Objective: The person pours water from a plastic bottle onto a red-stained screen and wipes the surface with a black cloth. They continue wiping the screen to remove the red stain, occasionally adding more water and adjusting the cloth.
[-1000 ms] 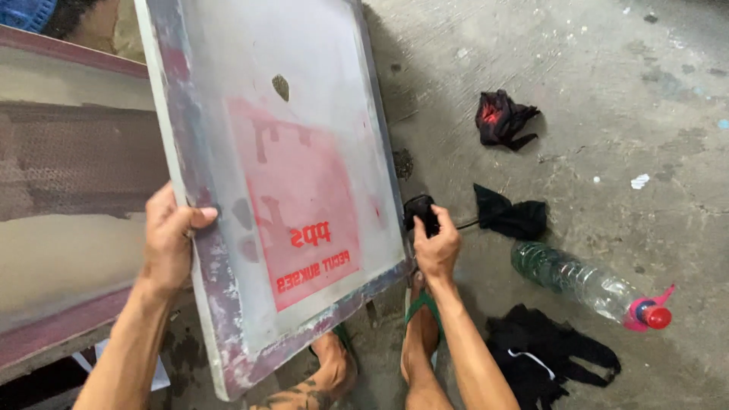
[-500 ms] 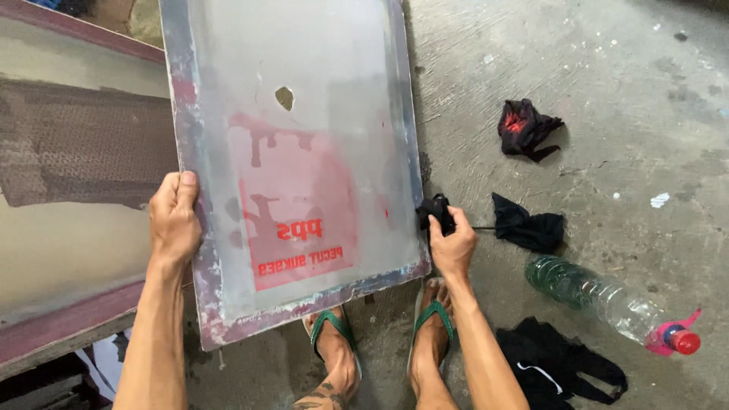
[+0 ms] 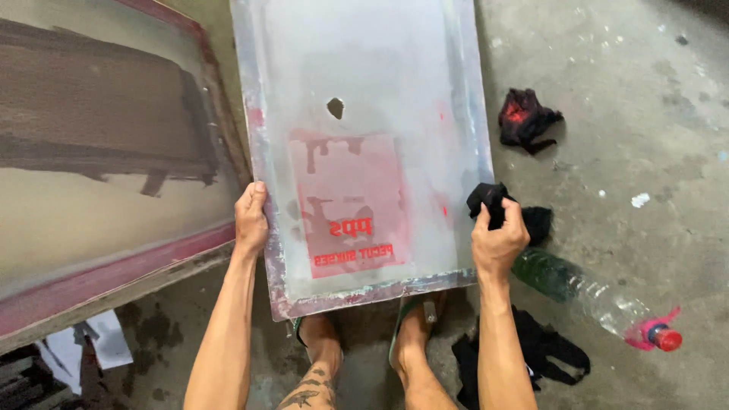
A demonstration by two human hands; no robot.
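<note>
A framed printing screen (image 3: 364, 91) with pale mesh and a red-stained square patch stands upright in front of me. My left hand (image 3: 250, 220) grips its left frame edge. My right hand (image 3: 497, 239) holds the right frame edge and has a black rag (image 3: 486, 199) bunched in its fingers. The screen's lower edge sits just above my feet in green sandals (image 3: 414, 319).
A larger red-framed screen (image 3: 99, 197) leans at the left. On the concrete floor lie a black and red rag (image 3: 525, 118), a plastic bottle with a red cap (image 3: 592, 296), black cloth (image 3: 547, 353) by my right foot, and paper scraps (image 3: 99, 342) at the lower left.
The screen has swung from tilted to nearly square in front of me and shifted right. Both hands stayed on its edges, the right one keeping the rag.
</note>
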